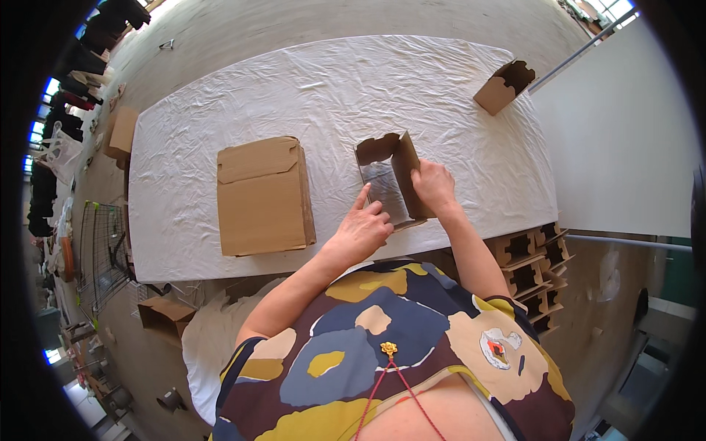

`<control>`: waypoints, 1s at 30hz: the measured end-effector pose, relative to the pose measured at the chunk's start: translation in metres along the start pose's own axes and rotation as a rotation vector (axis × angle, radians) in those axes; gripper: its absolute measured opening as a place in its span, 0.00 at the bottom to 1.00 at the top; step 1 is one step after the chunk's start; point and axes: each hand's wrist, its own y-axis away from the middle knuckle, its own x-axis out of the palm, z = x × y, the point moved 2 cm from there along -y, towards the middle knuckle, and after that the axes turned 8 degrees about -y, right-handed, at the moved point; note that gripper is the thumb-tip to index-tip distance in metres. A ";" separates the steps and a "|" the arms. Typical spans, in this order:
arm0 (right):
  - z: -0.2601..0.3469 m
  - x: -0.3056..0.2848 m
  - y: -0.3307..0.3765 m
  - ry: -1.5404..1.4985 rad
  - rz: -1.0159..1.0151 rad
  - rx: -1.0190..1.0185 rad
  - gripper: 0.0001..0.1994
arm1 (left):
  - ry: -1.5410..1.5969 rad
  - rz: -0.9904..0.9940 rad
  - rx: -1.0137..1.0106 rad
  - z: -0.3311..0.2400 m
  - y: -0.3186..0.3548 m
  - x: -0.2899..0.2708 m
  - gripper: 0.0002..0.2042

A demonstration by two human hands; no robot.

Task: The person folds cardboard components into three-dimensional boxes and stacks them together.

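Note:
A small brown cardboard box (407, 176) stands unfolded on the white cloth in front of me, the cloth showing through its open middle. My right hand (434, 185) is closed on its right wall, thumb on one side and fingers on the other. At the box's near left side is my left hand (365, 229). Its index finger stretches out to the left wall's edge, while the other fingers are loosely bent, with nothing seen in them. To the left lies a neat stack of flat brown cardboard pieces (259, 198).
The table bears a wrinkled white cloth (331, 88). Another open cardboard box (504, 88) stands at its far right corner. Several formed boxes (533, 272) are piled below the right edge. A white panel (625, 140) rises at right; a wire rack (103, 250) stands at left.

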 end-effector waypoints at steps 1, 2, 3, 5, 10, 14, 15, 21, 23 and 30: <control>0.003 -0.002 0.001 -0.006 -0.026 0.001 0.12 | 0.020 0.001 0.026 -0.001 0.002 0.000 0.06; 0.005 -0.003 0.001 -0.012 -0.051 0.001 0.12 | 0.040 0.002 0.052 -0.004 0.004 -0.001 0.07; 0.008 -0.004 0.002 -0.021 -0.077 0.002 0.12 | 0.010 0.031 0.071 -0.010 0.004 -0.010 0.10; 0.008 -0.001 0.000 0.002 -0.060 0.024 0.12 | 0.054 -0.006 0.075 -0.005 0.006 -0.010 0.12; 0.006 0.016 0.005 -0.048 -0.083 0.057 0.11 | 0.177 -0.062 -0.001 0.005 0.008 -0.011 0.14; 0.004 0.020 0.003 -0.088 -0.117 0.030 0.11 | 0.270 -0.341 -0.124 0.014 0.003 0.003 0.10; 0.003 0.021 0.005 -0.101 -0.127 0.021 0.11 | 0.269 -0.424 -0.150 0.015 -0.001 0.004 0.11; -0.005 0.018 0.007 -0.144 -0.078 0.098 0.11 | 0.415 -0.526 -0.500 0.030 -0.014 -0.009 0.37; -0.010 0.020 0.008 -0.186 -0.082 0.064 0.11 | 0.582 -0.575 -0.591 0.047 -0.014 0.020 0.43; -0.012 0.028 0.019 -0.196 0.008 0.045 0.11 | 0.766 -0.577 -0.646 0.066 -0.029 0.033 0.42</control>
